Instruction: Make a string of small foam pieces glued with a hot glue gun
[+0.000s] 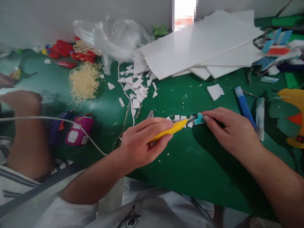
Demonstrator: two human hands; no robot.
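Note:
My left hand (pixel 142 142) is closed around a yellow ribbed-handled utility knife (pixel 169 130). Its thin dark metal tip points right and meets a small turquoise piece (pixel 199 118). Thumb and fingertips of my right hand (pixel 231 128) pinch that piece from the right, just above the green table (pixel 185 171). Behind and below the knife tip lie small white foam blocks (pixel 177 118), partly covered by my left hand. Whether the tip cuts into or only touches the turquoise piece cannot be made out.
White foam sheets (pixel 201 44) are stacked at the back, with loose scraps (pixel 136 87) left of them. A blue marker-like stick (pixel 245 106) and yellow glue gun (pixel 294 117) lie right. Another person's arm (pixel 28 136), a white cord (pixel 91 137) and a magenta box (pixel 79 129) are left.

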